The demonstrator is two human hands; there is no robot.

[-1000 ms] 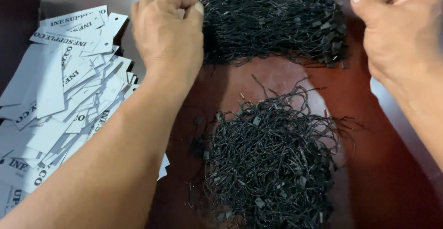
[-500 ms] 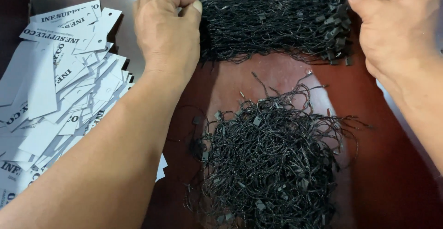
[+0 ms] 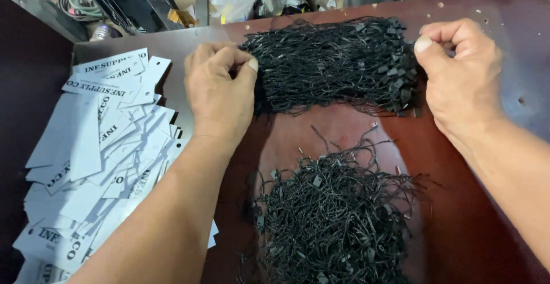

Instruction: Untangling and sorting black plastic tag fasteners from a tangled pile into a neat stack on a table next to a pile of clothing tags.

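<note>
Your left hand (image 3: 220,86) and right hand (image 3: 458,72) are apart, each pinched on one end of the aligned string bundle (image 3: 335,63) at upper centre. The tangled heap (image 3: 335,224) (lower centre) remains unsorted; paper tags (image 3: 97,158) lie unstrung at left.

The left hand (image 3: 220,92) sits left of centre in the upper half of the frame, back up, fingers curled under, thumb pressed to the forefinger in a pinch. Its bare forearm runs down to the bottom edge, lower left. The right hand (image 3: 461,78) is at the upper right — loosely fisted, thumb tip up — its forearm slanting off to the lower right corner.
</note>
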